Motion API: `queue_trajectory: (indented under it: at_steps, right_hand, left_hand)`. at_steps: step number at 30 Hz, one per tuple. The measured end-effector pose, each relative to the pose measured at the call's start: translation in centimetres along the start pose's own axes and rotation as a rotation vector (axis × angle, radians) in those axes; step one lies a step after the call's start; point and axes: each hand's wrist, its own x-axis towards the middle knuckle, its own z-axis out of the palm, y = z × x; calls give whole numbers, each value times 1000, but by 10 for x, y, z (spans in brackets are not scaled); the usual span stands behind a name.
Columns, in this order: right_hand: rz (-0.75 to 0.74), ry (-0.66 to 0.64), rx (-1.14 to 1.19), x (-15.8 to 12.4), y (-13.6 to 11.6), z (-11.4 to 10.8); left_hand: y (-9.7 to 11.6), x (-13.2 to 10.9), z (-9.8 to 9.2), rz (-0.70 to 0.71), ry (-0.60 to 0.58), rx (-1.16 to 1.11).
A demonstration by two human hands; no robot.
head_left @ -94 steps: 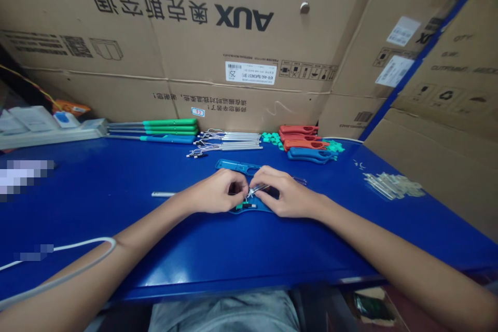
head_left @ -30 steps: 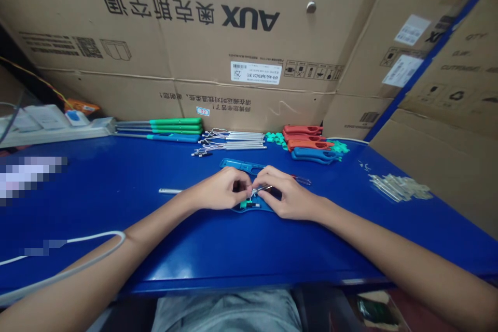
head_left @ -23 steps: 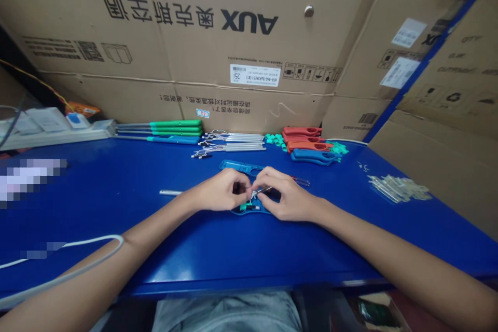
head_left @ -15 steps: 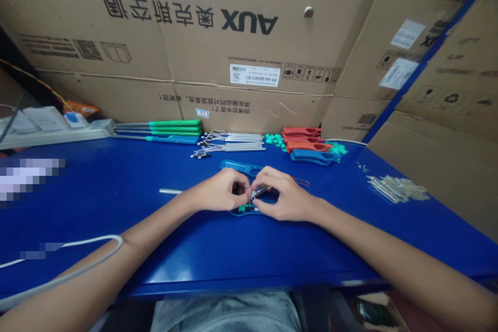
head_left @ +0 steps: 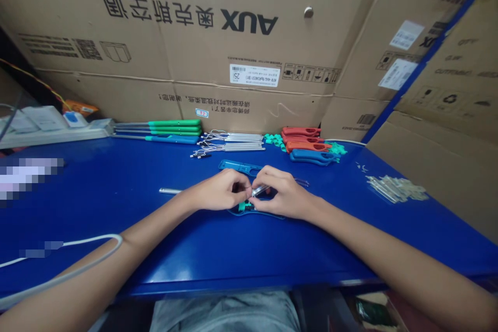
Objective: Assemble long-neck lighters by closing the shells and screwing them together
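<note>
My right hand (head_left: 282,193) pinches a small silvery cylindrical part (head_left: 259,190) between thumb and fingers. The fingertips of my left hand (head_left: 224,189) are pressed together at the left end of that part; what they grip is too small to name. Beneath both hands lies a blue casing half (head_left: 268,213) with green and black pieces (head_left: 246,207) at its left end. Just behind the hands is another blue casing piece (head_left: 239,167). A metal rod (head_left: 169,191) sticks out to the left from under my left wrist.
Along the back lie green-handled sticks (head_left: 177,129), silver rods with wires (head_left: 243,137), green bits (head_left: 275,141), and red and blue handles (head_left: 305,144). Clear packets (head_left: 397,189) are at the right. A power strip (head_left: 85,132) and white cable (head_left: 97,262) are at the left.
My right hand has shifted very slightly left with the silvery part, which is tilted a little differently. More of the blue casing's lower edge shows. My left hand has hardly moved.
</note>
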Motion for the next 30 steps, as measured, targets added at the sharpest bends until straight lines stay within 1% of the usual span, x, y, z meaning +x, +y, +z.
queue_trajectory:
  at_steps: [10,30]
  right_hand:
    - [8,55,-14,0,1,6]
    - [-12,44,-26,0,1,4]
  left_hand:
    - [0,0,1,16,8,1]
    - [-1,0,1,20,5,0]
